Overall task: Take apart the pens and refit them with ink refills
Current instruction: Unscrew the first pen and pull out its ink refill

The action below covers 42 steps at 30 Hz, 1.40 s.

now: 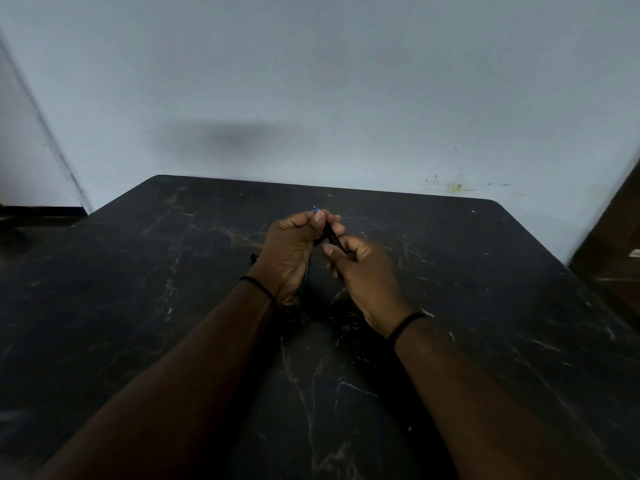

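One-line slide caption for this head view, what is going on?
Over a dark marbled table, the left hand and right hand both grip a black pen, its blue-tipped point poking past the left fingers.

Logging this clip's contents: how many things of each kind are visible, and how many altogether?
Pens: 1, black with a blue tip, held by the left hand and the right hand
Wristbands: 2
Tables: 1
Total: 4

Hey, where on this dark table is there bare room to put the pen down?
Bare marble-look table lies open to the left of the left hand, to the right of the right hand, and between the hands and the wall. The middle is crowded: both hands grip the black pen, forearms crossing the near edge.
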{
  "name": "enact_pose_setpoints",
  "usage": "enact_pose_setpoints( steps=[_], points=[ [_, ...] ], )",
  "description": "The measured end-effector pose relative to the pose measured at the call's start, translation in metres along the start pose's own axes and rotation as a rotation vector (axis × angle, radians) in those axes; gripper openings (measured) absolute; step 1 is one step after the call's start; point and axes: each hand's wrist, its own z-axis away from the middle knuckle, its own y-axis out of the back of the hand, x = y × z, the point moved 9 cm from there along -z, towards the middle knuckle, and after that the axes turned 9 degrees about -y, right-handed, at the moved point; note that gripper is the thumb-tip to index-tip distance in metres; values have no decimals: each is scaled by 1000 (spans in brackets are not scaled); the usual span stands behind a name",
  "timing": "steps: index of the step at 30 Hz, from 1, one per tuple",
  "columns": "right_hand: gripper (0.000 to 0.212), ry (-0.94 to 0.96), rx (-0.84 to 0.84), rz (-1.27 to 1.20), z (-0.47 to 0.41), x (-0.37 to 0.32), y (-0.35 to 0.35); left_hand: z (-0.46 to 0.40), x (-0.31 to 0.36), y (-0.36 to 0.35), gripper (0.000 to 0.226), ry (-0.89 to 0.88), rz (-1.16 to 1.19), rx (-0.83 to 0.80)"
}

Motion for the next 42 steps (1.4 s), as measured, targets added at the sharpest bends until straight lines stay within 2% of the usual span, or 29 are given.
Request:
enact_pose_setpoints(
  steps=[2, 5, 7, 11, 12, 16, 18, 21, 25, 32, 35, 40, 42],
  points=[
    [18, 42, 66, 85, 2, -6, 4, -1, -1, 0, 20, -18, -14, 11],
    [35, 24, 118, 209, 3, -4, 5, 0, -2, 5, 15, -19, -59, 23],
    [36, 15, 122, 241, 2, -2, 5, 0, 0, 10, 13, -15, -99, 42],
    [8, 65, 115, 216, 0, -5, 7, 1, 4, 18, 8, -30, -187, 106],
    [8, 75, 117, 183, 0, -5, 9, 0, 3, 19, 7, -29, -205, 115],
    [19, 14, 91, 126, -2, 2, 10, 0, -2, 17, 13, -3, -178, 115],
    [18, -16, 66, 192, -3, 5, 7, 0, -3, 17, 19, -2, -176, 100],
    [33, 35, 80, 262, -2, 0, 5, 0, 0, 19, 23, -21, -224, 93],
    [11, 84, 124, 220, -5, -1, 13, 1, 2, 23, 13, -38, -291, 137],
    [22, -10, 90, 197, -5, 3, 9, 1, 2, 24, 23, -36, -382, 138],
    [35, 37, 93, 282, -4, 0, 6, 1, 4, 27, 23, -51, -413, 152],
    [6, 86, 112, 206, -4, -1, 12, 1, 4, 27, 22, -48, -419, 157],
    [8, 86, 91, 184, -3, 0, 10, 1, 3, 28, 18, -39, -399, 156]
  ],
)
